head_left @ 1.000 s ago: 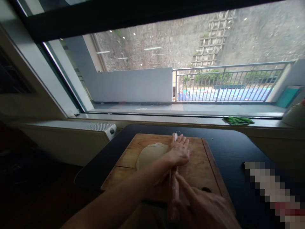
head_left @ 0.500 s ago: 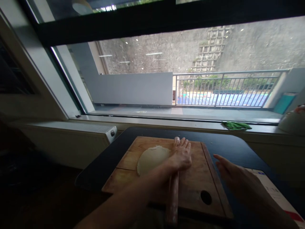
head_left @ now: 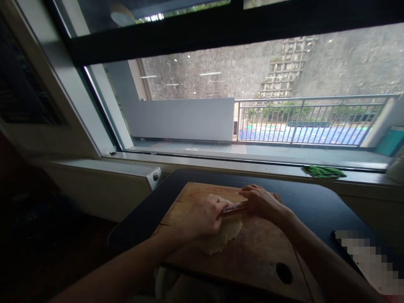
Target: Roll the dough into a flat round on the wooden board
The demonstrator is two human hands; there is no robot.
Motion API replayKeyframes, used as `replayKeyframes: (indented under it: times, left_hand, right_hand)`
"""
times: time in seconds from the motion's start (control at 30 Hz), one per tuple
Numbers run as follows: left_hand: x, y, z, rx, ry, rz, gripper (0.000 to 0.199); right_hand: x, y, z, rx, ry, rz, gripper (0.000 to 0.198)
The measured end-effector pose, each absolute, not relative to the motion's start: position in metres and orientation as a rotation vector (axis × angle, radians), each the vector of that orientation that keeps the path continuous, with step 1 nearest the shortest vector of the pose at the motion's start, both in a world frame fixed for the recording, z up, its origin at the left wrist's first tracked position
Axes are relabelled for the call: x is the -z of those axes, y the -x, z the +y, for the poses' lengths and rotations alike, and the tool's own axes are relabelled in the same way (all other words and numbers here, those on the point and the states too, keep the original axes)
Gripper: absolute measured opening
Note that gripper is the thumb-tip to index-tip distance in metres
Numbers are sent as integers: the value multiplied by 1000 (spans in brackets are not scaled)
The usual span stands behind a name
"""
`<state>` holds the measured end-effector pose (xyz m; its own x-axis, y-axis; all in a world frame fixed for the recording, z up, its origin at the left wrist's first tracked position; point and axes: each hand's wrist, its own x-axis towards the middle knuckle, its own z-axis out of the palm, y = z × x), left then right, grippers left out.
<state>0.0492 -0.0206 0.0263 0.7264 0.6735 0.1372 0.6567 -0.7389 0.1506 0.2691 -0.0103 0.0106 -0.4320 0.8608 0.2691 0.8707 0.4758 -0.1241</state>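
A rolling pin (head_left: 236,207) lies crosswise over a flat sheet of pale dough (head_left: 225,237). My left hand (head_left: 206,215) is closed round the pin's left part and covers some of the dough. At the pin's right end, my right hand (head_left: 259,201) has its fingers curled over it. Only a short middle length of the pin shows between the two hands. Under the dough is a wooden cutting board (head_left: 252,252) with a dark round hole near its near right corner.
The board rests on a dark table (head_left: 309,198) with rounded corners. A pixelated flat item (head_left: 366,256) lies at the table's right. Behind are a window sill with a green cloth (head_left: 323,171) and a window. A white radiator (head_left: 126,176) stands on the left.
The rolling pin has turned from pointing towards me, right of the dough, to lying across it. My right hand has come in from the right and taken hold of it. The view has shifted slightly.
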Motion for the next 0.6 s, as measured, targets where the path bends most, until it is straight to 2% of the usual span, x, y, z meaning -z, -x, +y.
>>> replayKeyframes:
  times: [0.07,0.2,0.37,0.5,0.6]
  left_hand:
    - [-26,-55,12,-184,-2789,1058,32]
    - [-7,-65,43,-131,-2754,1367,46]
    - [9,-43,-9,-252,-2906,1254,52]
    - [4,-29,-42,-292,-2958,1191,51]
    - [2,-45,-24,-190,-2943,1191,49]
  right_hand:
    - [-8,-269,-12,53,1537,-2369,38]
    - [5,-256,-43,46,1614,-2285,33]
    - [19,-242,-116,34,1556,-2183,47]
    - [15,-240,-126,-63,1615,-2136,30]
    - [10,-239,-93,-32,1764,-2079,37]
